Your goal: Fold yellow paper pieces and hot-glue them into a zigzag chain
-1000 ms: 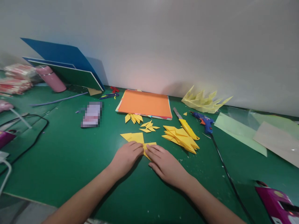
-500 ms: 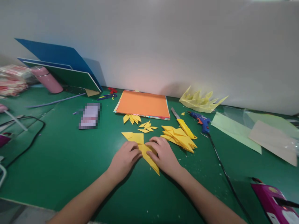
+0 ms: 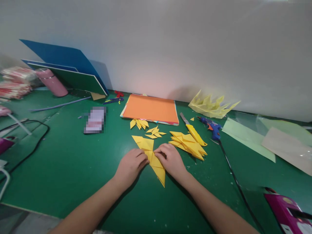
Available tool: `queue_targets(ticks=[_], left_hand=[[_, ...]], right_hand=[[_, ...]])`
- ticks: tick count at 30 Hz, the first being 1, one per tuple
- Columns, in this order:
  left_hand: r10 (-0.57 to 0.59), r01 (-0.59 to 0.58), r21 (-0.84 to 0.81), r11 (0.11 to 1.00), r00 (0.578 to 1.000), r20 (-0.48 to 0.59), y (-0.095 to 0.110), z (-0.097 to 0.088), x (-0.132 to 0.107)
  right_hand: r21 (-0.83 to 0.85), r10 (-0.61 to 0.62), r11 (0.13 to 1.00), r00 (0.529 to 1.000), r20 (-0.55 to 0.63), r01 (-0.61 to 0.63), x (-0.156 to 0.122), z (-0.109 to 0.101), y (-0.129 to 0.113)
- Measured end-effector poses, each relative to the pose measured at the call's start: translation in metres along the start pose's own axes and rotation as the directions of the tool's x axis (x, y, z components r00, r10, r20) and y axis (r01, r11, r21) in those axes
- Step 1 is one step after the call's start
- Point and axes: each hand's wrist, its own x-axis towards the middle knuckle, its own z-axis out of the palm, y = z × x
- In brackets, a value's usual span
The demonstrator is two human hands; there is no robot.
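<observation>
A creased sheet of folded yellow paper (image 3: 157, 165) lies at a slant on the green table, one pointed end toward me and the other pointing up and left. My left hand (image 3: 133, 164) pinches its left edge near the middle. Opposite, my right hand (image 3: 170, 159) pinches the right edge with thumb and fingers. The fingertips of both hands are close together but apart. Just beyond lie small yellow paper pieces (image 3: 155, 132) and a cluster of yellow petal shapes (image 3: 138, 123). A pile of folded yellow paper (image 3: 187, 144) sits right of my right hand.
Behind are a stack of orange paper (image 3: 151, 109), a yellow utility knife (image 3: 195, 133) and a blue glue gun (image 3: 213, 128) whose black cord runs forward. A pale yellow paper crown (image 3: 212, 105) stands by the wall. Left are a blurred phone (image 3: 95, 120) and pink bottle (image 3: 52, 83).
The yellow paper has turned slightly and spread wider, its near point shifting down. My right fingers have drawn back to its edge. The whole view has shifted a little.
</observation>
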Motion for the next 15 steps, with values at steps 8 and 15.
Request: queue_targets(ticks=[8, 15], left_hand=[[0.028, -0.028, 0.010, 1.000, 0.999, 0.021, -0.001, 0.000, -0.001], [-0.021, 0.021, -0.112, 0.994, 1.000, 0.001, 0.001, -0.001, 0.001]], right_hand=[[-0.036, 0.026, 0.999, 0.999, 0.030, -0.025, 0.004, -0.003, -0.001], [0.147, 0.194, 0.965, 0.968, 0.156, -0.217, 0.009, -0.011, -0.010]])
